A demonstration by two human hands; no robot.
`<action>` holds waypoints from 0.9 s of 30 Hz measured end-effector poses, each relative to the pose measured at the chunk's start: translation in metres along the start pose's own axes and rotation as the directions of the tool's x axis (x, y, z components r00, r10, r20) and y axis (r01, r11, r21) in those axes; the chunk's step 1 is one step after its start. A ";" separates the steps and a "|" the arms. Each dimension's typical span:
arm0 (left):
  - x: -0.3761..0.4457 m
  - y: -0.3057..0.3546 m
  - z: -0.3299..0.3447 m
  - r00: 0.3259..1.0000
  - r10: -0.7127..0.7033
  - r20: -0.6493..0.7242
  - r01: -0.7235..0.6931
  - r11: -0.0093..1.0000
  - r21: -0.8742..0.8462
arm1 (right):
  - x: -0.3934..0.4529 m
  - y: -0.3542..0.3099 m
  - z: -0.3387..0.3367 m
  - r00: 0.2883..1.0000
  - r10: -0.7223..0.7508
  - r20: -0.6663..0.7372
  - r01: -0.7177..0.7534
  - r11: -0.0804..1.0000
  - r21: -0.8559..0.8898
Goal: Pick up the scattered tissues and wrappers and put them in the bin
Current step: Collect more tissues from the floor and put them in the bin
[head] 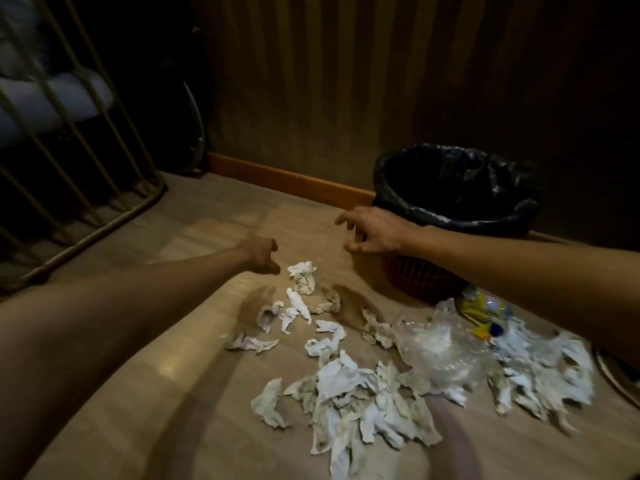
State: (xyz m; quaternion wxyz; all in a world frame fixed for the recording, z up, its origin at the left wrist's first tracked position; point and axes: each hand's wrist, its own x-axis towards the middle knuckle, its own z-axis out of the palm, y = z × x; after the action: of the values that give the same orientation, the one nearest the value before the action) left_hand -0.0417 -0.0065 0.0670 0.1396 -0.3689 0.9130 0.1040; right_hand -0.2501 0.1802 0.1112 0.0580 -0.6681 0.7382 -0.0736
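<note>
Tissues (349, 393) and clear wrapper (440, 344) strewn on floor (194, 341) beside bin (453, 188). Likely light, soft; best pinched at raised crumples. Left hand (261, 254) loosely curled, empty. Right hand (372, 233) spread, empty.

- The left arm (114, 317) is reaching forward from the lower left edge of the view, bare to the wrist and almost straight.
- The left hand (262, 255) is hanging palm down, its fingers curling loosely under and gripping nothing; motion is blurring its far edge.
- The right arm (512, 268) is stretching in from the right edge, bare, crossing toward the middle.
- The right hand (372, 233) is hovering higher in the view than the left one, palm down, fingers spread and bent like a claw, thumb tucked below, empty.
- The two hands are staying well apart, not touching.
</note>
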 end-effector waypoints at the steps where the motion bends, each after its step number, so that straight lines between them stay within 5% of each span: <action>1: 0.001 -0.009 0.009 0.996 -0.009 0.085 0.012 1.000 -0.029 | 0.008 -0.001 0.013 0.995 0.018 0.101 -0.016 1.000 -0.022; 6: 0.011 -0.050 0.050 0.919 -0.055 0.389 0.128 0.978 -0.166 | 0.041 0.002 0.079 0.900 0.124 0.419 -0.090 0.991 -0.098; 10: 0.014 -0.069 0.097 0.914 0.065 0.400 -0.135 0.980 0.149 | 0.064 0.009 0.120 0.873 0.131 0.470 -0.101 0.991 -0.089; 14: 0.011 -0.076 0.128 0.856 0.185 0.482 -0.343 0.901 0.264 | 0.089 0.009 0.153 0.876 0.084 0.475 -0.082 0.996 -0.026; 19: 0.010 -0.099 0.152 0.878 0.250 0.409 -0.377 0.887 0.268 | 0.115 -0.004 0.200 0.888 0.028 0.459 -0.040 0.999 0.015; 24: 0.019 -0.109 0.151 0.915 0.268 0.303 -0.275 0.961 -0.020 | 0.124 -0.011 0.218 0.911 -0.024 0.411 0.026 1.000 0.002; 27: 0.022 -0.103 0.152 0.932 0.286 0.223 -0.285 0.958 -0.039 | 0.122 -0.009 0.215 0.920 -0.052 0.389 0.054 0.999 0.004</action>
State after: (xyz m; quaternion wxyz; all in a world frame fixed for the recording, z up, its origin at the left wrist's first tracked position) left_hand 0.0432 -0.0490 -0.0919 0.2252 -0.2185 0.9346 0.1674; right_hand -0.2144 0.0515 -0.0965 0.1991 -0.6893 0.6939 0.0611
